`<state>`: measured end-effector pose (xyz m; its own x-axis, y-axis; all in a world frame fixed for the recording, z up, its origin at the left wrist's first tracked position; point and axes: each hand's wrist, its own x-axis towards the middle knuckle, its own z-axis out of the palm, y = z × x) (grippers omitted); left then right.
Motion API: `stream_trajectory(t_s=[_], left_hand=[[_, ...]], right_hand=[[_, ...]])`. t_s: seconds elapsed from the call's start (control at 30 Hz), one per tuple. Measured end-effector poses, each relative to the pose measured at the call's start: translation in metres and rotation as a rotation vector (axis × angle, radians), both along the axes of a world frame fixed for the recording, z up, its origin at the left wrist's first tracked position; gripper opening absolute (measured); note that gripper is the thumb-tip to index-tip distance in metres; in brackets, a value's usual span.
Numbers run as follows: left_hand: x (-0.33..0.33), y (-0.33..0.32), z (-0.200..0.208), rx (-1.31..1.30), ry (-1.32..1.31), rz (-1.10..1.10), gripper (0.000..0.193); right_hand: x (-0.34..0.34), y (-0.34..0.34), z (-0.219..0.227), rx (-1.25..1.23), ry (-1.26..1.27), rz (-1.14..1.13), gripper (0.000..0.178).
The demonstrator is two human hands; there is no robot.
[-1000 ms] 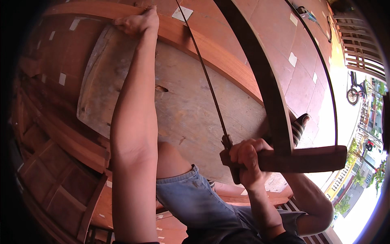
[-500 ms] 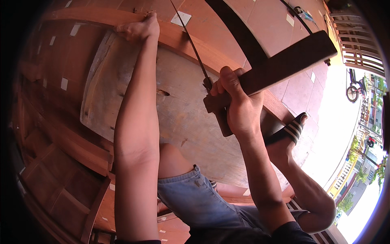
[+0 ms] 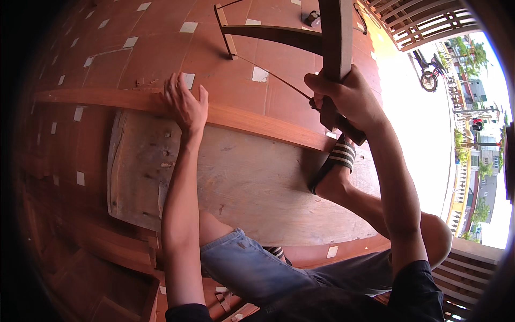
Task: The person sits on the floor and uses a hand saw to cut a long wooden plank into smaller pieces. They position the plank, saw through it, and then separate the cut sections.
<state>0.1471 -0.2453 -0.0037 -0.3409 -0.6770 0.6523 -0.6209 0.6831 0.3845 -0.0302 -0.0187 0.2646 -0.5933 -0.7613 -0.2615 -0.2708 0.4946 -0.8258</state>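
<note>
My right hand (image 3: 351, 102) is wrapped round the near end of a wooden frame saw (image 3: 337, 40), raised at the upper right. The saw's thin blade slants to a short end piece at the far left, above the floor. My left hand (image 3: 186, 104) has its fingers spread over a long reddish wooden plank (image 3: 252, 122); whether the fingertips touch it I cannot tell. The plank lies along the far edge of a low, worn wooden bench (image 3: 257, 182). My foot in a striped sandal (image 3: 343, 153) rests at the plank's right end.
Reddish floor tiles (image 3: 150, 59) with small white inserts surround the bench. A small dark tool (image 3: 311, 19) lies on the floor beyond the saw. Brown wooden furniture (image 3: 96, 241) stands at the lower left. A motorbike (image 3: 429, 75) is outside on the right.
The saw has swung away from the plank toward the upper right in my right hand. My left hand's fingers have lifted and spread from their grip on the plank. The view has shifted.
</note>
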Motion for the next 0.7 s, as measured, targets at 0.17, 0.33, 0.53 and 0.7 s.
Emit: stream_trajectory(t_s=[0.17, 0.33, 0.53, 0.7], left_hand=[[-0.073, 0.155, 0.008, 0.231, -0.383, -0.847, 0.096], [-0.099, 0.181, 0.025, 0.376, -0.649, -0.809, 0.071], [-0.098, 0.191, 0.033, 0.307, -0.652, -0.77, 0.07], [-0.105, 0.198, 0.039, 0.297, -0.712, -0.751, 0.072]], right_hand=[[-0.03, 0.004, -0.004, -0.116, -0.15, -0.105, 0.024], [-0.034, 0.004, 0.003, -0.007, -0.104, -0.085, 0.024], [-0.061, 0.016, -0.006, 0.075, -0.045, -0.121, 0.021], [-0.097, 0.041, -0.012, 0.136, 0.048, -0.052, 0.023]])
